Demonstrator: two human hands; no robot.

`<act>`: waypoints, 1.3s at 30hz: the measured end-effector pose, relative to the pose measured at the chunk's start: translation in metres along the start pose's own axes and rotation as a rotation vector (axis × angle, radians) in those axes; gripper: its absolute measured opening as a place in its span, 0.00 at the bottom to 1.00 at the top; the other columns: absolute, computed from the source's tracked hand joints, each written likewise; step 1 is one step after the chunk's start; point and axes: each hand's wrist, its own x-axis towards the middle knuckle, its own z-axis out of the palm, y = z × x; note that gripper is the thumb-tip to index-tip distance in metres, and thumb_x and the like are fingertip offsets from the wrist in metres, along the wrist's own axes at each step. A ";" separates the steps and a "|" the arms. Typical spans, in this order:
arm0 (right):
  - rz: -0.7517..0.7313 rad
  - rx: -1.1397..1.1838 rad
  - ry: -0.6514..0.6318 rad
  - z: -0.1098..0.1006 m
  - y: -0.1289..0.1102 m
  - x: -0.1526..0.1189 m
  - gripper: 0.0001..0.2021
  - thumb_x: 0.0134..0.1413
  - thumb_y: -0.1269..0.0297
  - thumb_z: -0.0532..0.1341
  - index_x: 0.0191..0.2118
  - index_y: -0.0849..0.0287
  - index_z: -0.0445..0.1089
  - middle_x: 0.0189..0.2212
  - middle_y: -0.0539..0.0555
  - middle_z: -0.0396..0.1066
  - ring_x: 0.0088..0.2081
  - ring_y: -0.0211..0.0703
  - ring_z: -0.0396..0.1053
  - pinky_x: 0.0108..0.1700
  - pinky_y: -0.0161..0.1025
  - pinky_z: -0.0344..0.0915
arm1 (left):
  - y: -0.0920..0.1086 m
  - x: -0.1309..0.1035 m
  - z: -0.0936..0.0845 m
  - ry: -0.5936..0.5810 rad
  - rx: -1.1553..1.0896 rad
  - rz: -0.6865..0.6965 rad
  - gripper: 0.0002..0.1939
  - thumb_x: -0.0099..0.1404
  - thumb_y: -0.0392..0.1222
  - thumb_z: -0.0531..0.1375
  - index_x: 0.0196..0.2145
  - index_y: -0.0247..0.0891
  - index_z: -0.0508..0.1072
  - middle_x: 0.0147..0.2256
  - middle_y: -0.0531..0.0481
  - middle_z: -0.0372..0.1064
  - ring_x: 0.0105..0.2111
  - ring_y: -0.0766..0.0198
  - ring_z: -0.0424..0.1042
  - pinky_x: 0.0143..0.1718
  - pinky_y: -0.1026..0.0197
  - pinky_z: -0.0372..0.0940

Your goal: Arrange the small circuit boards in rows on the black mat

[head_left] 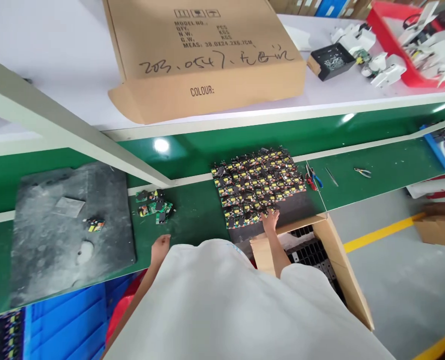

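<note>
My right hand (270, 221) reaches over the front row of a dense block of small circuit boards (258, 182) with yellow and black parts. Its fingers close on a circuit board at the front edge of that block. By the near edge of the green bench, left of my body, my left hand (160, 247) rests with its fingers curled in; I see nothing in it. Just beyond it lies a loose group of green circuit boards (157, 206). One more board (95, 225) lies on a dark, worn mat (110, 250) at the left.
An open carton (342, 270) with black parts stands against the bench at my right. Pliers (362, 172), blue-handled cutters (316, 178) and tweezers (331, 176) lie on the right side. A large cardboard box (207, 60) and a red bin (391, 30) sit on the shelf above; a post (76, 120) slants at left.
</note>
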 end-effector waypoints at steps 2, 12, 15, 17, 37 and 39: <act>0.010 0.016 -0.004 -0.002 -0.001 0.000 0.18 0.63 0.58 0.62 0.55 0.59 0.66 0.58 0.59 0.62 0.56 0.53 0.63 0.56 0.56 0.64 | -0.002 0.000 0.002 0.003 -0.005 -0.009 0.13 0.70 0.45 0.58 0.47 0.34 0.72 0.48 0.45 0.70 0.46 0.60 0.72 0.49 0.51 0.69; 0.090 -0.046 -0.165 -0.027 -0.024 -0.012 0.18 0.64 0.58 0.61 0.56 0.58 0.65 0.56 0.58 0.63 0.54 0.51 0.66 0.54 0.54 0.67 | -0.013 -0.007 0.003 0.030 -0.033 -0.010 0.14 0.70 0.46 0.58 0.48 0.34 0.71 0.48 0.44 0.70 0.46 0.60 0.72 0.48 0.51 0.69; -0.005 -0.072 -0.291 -0.034 -0.051 -0.012 0.17 0.65 0.56 0.60 0.54 0.59 0.66 0.53 0.58 0.66 0.49 0.48 0.68 0.51 0.51 0.69 | -0.017 -0.009 0.001 0.061 -0.059 0.001 0.14 0.70 0.47 0.58 0.48 0.34 0.71 0.47 0.45 0.70 0.45 0.60 0.72 0.47 0.51 0.70; -0.085 -0.088 -0.379 -0.035 -0.075 -0.010 0.16 0.65 0.56 0.60 0.52 0.59 0.67 0.50 0.57 0.68 0.47 0.46 0.69 0.49 0.50 0.69 | -0.020 -0.008 0.001 0.074 -0.070 0.008 0.15 0.70 0.47 0.58 0.48 0.34 0.71 0.47 0.45 0.70 0.45 0.60 0.72 0.47 0.51 0.70; -0.613 0.051 -0.599 0.182 -0.370 -0.148 0.16 0.64 0.57 0.61 0.53 0.60 0.67 0.50 0.57 0.68 0.47 0.47 0.70 0.48 0.49 0.71 | -0.008 0.056 -0.035 0.010 0.163 0.111 0.22 0.68 0.48 0.60 0.56 0.36 0.66 0.56 0.41 0.63 0.54 0.53 0.66 0.53 0.44 0.65; -0.606 0.035 -0.585 0.188 -0.366 -0.147 0.16 0.64 0.57 0.61 0.52 0.60 0.67 0.49 0.57 0.68 0.47 0.46 0.70 0.48 0.49 0.71 | -0.002 0.062 -0.031 -0.004 0.174 0.124 0.22 0.68 0.48 0.60 0.56 0.36 0.66 0.57 0.41 0.62 0.54 0.52 0.66 0.54 0.43 0.65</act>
